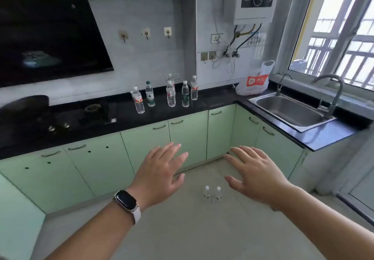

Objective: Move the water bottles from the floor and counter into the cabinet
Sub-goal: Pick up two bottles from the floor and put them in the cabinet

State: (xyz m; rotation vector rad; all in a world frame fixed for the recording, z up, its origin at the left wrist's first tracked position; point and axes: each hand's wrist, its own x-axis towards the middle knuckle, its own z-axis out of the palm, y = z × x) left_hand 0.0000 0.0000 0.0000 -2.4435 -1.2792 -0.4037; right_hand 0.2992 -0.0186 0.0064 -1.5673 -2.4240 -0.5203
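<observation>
Left hand: the left hand (pixel 159 173) hangs palm down in the air in front of the lower cabinets, fingers spread and holding nothing; a smartwatch (pixel 127 200) sits on its wrist.
Right hand: the right hand (pixel 257 173) is held the same way, fingers splayed, empty, well above the floor (pixel 182 229).
Why held so: both hands are open and apart, probably a ready pose before the first reach; no bottle is touched.
Floor bottles: two floor bottles (pixel 212 193) stand upright, side by side, on the floor between the hands as seen from above, near the corner where the cabinet runs meet.
Counter bottles: several counter bottles (pixel 171 95) stand upright in a loose cluster on the black counter (pixel 212 101), toward its back edge, between the stove (pixel 60 122) and the sink (pixel 291 110).
Cabinet: the cabinet doors (pixel 188 138) below the counter are all closed, so a door likely must open first.
Progress: nothing appears stowed yet.
</observation>
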